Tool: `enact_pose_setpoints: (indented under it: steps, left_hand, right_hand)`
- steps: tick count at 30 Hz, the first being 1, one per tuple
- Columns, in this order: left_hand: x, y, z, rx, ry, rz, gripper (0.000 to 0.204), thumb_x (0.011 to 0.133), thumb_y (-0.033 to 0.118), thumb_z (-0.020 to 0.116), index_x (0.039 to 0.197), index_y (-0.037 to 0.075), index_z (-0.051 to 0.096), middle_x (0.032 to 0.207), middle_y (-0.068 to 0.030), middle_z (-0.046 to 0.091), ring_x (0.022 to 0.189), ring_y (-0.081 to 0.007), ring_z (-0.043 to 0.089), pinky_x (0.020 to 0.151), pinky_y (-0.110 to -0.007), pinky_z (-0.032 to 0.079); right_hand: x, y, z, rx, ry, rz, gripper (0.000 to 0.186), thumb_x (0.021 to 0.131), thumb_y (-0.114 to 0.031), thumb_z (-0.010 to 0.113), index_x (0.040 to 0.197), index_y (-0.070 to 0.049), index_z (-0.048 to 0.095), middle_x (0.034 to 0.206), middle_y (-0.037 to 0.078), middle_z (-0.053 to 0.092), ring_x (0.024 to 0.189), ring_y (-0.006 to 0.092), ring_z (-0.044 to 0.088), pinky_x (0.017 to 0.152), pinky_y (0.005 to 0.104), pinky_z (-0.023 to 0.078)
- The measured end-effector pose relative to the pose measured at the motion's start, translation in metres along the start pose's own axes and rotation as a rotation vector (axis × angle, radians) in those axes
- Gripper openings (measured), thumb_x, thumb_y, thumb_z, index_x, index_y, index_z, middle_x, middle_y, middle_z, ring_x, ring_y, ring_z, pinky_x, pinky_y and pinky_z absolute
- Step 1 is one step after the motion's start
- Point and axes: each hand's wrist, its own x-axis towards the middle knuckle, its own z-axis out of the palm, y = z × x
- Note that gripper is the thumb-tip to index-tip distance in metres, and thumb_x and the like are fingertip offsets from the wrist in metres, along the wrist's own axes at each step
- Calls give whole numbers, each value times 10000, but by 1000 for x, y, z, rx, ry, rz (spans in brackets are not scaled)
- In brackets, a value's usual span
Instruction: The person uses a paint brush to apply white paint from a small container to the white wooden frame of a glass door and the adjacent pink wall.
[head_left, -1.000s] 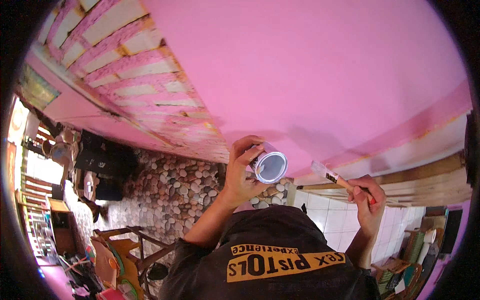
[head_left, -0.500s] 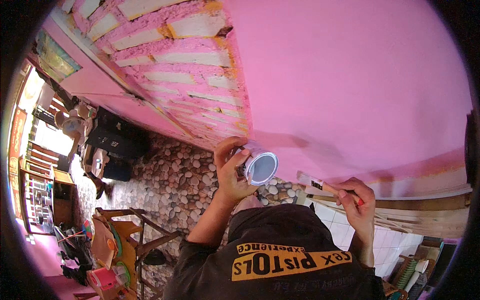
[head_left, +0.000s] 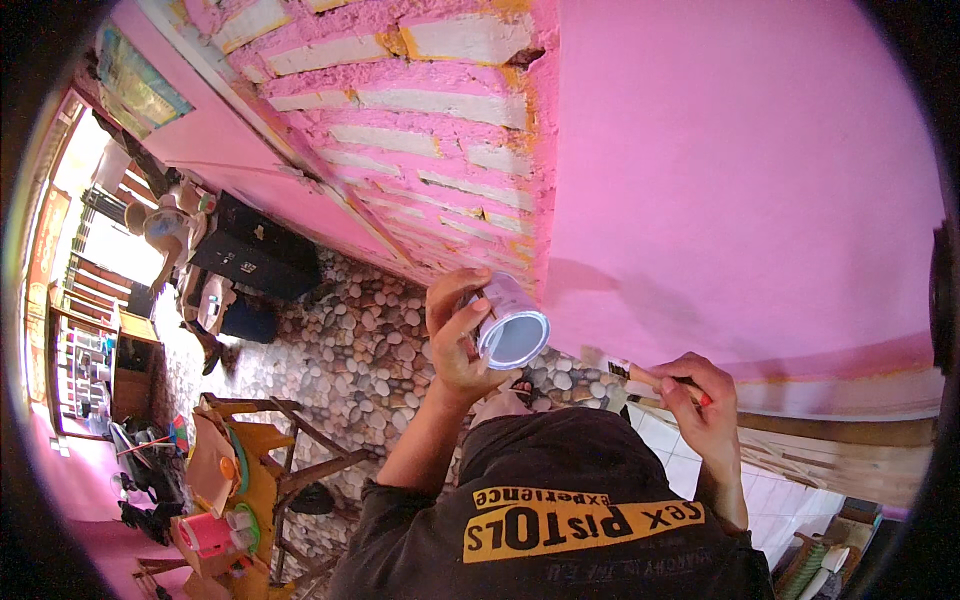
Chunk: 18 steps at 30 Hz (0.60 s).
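Note:
A paint can [head_left: 521, 338] is in my left hand [head_left: 458, 335], whose fingers wrap round its side. The can's round mouth faces up, and a pale grey-white surface shows inside it. My right hand [head_left: 702, 392] grips the handle of a paintbrush [head_left: 640, 375] with a wooden handle and a red end. The brush's bristles point left toward the can and stay apart from it; they look pale and slightly blurred. Beyond both hands stands a smooth pink wall [head_left: 740, 180], and neither hand touches it.
Left of the smooth wall is a rough pink-and-white brick-patterned section [head_left: 430, 150]. Pebble-patterned flooring [head_left: 350, 340] lies below. A wooden stand [head_left: 260, 470] with things on it is at lower left, a black cabinet [head_left: 255, 245] farther off. White tiles [head_left: 670, 450] lie at right.
The whole view has shifted, so the walls sit farther right. The paintbrush has moved a little left, closer to the can. Both hands keep their holds.

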Motion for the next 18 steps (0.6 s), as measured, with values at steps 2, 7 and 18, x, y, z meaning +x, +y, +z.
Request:
enact_pose_setpoints:
  steps: [2,7,18]
  left_hand:
    - [-3,-1,-3,-1,-11,-35,900,616,218,991,1329,102,455,1272,-189,548,1168,-344,571,945,-471,520]
    - [-2,-4,-6,24,-86,-124,866,591,185,988,1298,96,497,1272,-184,548,1160,-340,575,949,-463,514]
    - [-6,-12,-2,-20,-143,-221,816,614,227,972,1253,38,501,1164,-159,604,1156,-339,561,963,-472,468]
  right_hand:
    - [-1,3,5,15,18,14,151,946,50,576,1045,38,690,857,68,628,705,101,612,626,239,503]
    - [-2,3,12,25,40,85,154,949,50,570,1046,44,690,868,68,632,715,99,609,632,239,504]
    - [0,8,25,-7,127,173,142,978,-9,592,1057,32,702,874,49,660,733,77,611,650,231,504]
